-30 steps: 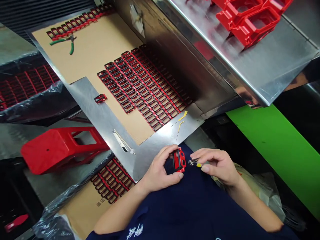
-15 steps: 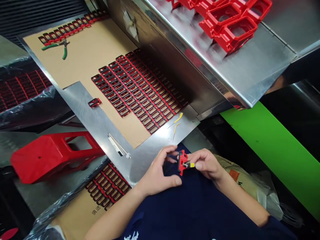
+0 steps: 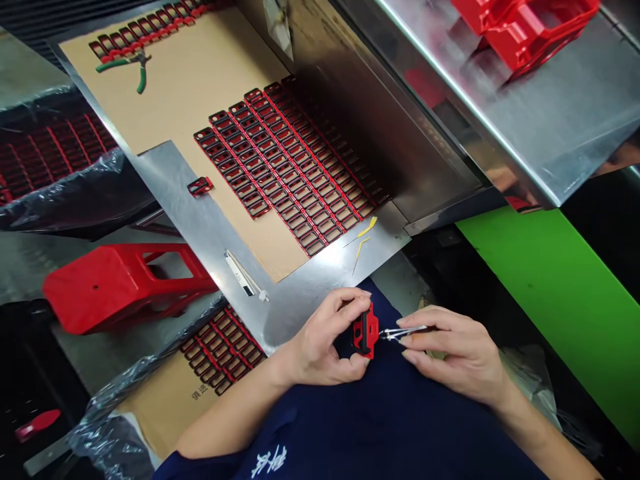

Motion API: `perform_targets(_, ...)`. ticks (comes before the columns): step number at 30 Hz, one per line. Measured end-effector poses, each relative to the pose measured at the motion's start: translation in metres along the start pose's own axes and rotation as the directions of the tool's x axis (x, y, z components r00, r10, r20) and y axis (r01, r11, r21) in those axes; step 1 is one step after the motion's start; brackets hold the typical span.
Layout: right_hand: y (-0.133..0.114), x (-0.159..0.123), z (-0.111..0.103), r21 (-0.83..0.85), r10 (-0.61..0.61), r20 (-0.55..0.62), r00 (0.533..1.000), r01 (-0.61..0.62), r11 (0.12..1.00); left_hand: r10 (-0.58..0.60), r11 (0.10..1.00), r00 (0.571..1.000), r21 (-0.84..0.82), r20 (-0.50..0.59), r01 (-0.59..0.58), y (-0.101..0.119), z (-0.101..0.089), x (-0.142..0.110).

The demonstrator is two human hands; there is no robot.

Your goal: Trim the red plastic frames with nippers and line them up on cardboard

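Note:
My left hand (image 3: 333, 340) grips a small red and black plastic frame (image 3: 367, 331) by its ends, fingers at the top and thumb below. In my right hand (image 3: 453, 350) is a slim, shiny two-armed metal tool (image 3: 405, 332), pinched between thumb and fingers. Its tip points left, at or very near the right side of the red part; whether they touch I cannot tell. Both hands are in front of my dark blue shirt, just below the metal table's near corner. A similar red and black frame (image 3: 201, 187) lies alone on the metal table (image 3: 173, 173).
Rows of red and black frames (image 3: 285, 167) lie on cardboard (image 3: 175, 87). Green-handled pliers (image 3: 141, 70), two yellow-ended needle-like tools (image 3: 367, 228) and a white labelled strip (image 3: 239, 273) lie around. A red stool (image 3: 120, 287) stands left. Larger red parts (image 3: 530, 33) sit on a raised metal shelf.
My left hand has closed on the frame, which was between the hands. My right hand has moved right and holds the metal tool differently. The view has shifted.

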State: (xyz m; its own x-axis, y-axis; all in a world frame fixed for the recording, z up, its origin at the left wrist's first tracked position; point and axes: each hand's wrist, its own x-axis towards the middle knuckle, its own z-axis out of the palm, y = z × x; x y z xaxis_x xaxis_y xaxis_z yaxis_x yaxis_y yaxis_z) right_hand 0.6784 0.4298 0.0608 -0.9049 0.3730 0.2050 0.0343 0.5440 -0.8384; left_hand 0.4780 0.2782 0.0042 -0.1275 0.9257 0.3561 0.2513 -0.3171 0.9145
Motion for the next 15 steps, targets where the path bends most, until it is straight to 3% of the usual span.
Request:
perform_targets(5, -0.010, 0.008, 0.009, -0.058, -0.096, 0.055, 0.994, 0.099, 0.993, 0.027, 1.000, 1.000, 0.004, -0.013, -0.027, -0.002, 0.003, 0.005)
perform_targets(15, -0.006, 0.012, 0.018, -0.026, -0.115, 0.057, 0.992, 0.116, 0.993, 0.022, 1.000, 0.997, 0.001, -0.068, -0.022, -0.004, 0.003, 0.001)
